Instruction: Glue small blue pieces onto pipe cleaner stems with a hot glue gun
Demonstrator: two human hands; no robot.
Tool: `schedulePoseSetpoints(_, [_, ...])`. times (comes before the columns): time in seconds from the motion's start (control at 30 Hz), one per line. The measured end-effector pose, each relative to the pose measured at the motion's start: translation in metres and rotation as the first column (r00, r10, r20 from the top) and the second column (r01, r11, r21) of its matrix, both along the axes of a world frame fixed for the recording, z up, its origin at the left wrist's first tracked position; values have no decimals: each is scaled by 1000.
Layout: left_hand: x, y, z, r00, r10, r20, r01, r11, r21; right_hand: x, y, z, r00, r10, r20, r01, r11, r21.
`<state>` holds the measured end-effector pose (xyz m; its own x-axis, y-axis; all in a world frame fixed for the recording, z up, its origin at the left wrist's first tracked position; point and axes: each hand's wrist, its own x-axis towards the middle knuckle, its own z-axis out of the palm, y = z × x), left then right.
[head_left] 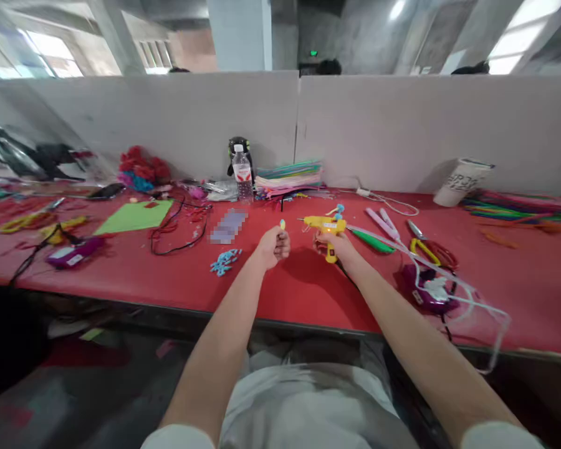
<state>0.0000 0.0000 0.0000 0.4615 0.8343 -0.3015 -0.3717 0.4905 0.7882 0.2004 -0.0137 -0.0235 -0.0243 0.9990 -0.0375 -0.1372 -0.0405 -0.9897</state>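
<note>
My right hand (333, 244) grips a yellow hot glue gun (331, 251), its nozzle pointing left. A clear glue stick (378, 236) seems to stick out of the gun's back end. My left hand (275, 247) is closed in a pinch on a small blue and yellowish piece (283, 224), whose kind I cannot make out, held just left of the nozzle and apart from it. Beside my left wrist lies a little pile of light blue bits (224, 262). Just behind the glue gun stand small blue pieces (340, 210).
Pipe cleaners (292, 174) are stacked near the white partition (206, 125), beside a water bottle (243, 176). On the right are scissors (425, 252), a purple device (430, 299), pink tools (383, 223) and a white cup (462, 182). A green sheet (135, 216) lies left.
</note>
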Motion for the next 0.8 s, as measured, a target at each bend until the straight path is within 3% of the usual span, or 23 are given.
schedulePoseSetpoints(0.17, [-1,0,1,994,-108,3,108,989,-99,-5,-17,-1,997,30,73,-37,995,96])
schedulePoseSetpoints(0.3, [-2,1,0,977,-210,24,212,971,-114,-9,-24,6,991,3,131,-16,995,99])
schedulePoseSetpoints(0.8, [-1,-1,0,981,-196,-5,195,976,-97,-11,-34,19,942,-15,335,-2,999,50])
